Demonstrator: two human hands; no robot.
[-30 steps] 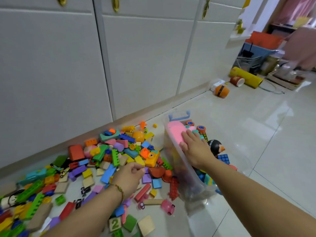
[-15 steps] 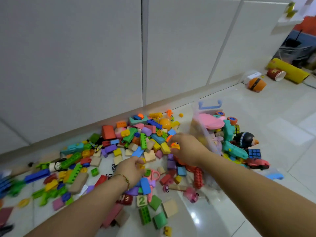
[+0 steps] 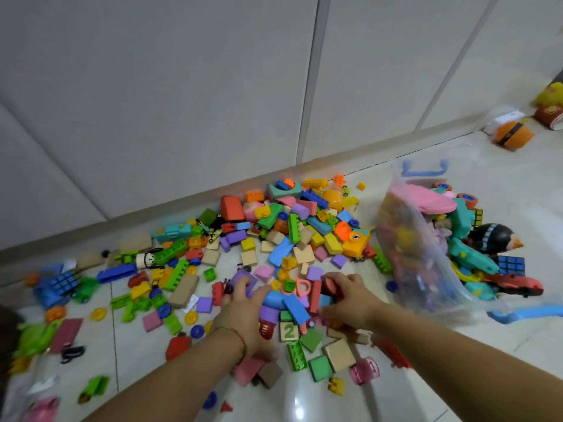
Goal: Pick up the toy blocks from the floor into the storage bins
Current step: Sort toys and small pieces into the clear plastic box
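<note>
A wide heap of coloured toy blocks (image 3: 292, 239) covers the tiled floor below the white cabinet doors. My left hand (image 3: 243, 306) rests palm-down on the near blocks, its fingers curled over a purple block (image 3: 243, 280). My right hand (image 3: 347, 296) lies on the pile a little to the right, its fingers closing around a red block (image 3: 330, 284). Between both hands lie blue blocks (image 3: 292, 306) and a pink ring piece (image 3: 297, 286). At the right stands a clear storage bin (image 3: 426, 254), tilted, packed with toys and with blue handles.
A wooden block marked 2 (image 3: 288, 331), green and tan blocks lie just in front of my hands. An orange toy (image 3: 513, 135) and a cup (image 3: 550, 115) sit by the wall at the far right. A penguin toy (image 3: 493, 237) and puzzle cube (image 3: 511, 264) sit in the bin.
My right hand left the bin and came down onto the pile beside my left hand. The view has swung left and down, so the bin now sits further right.
</note>
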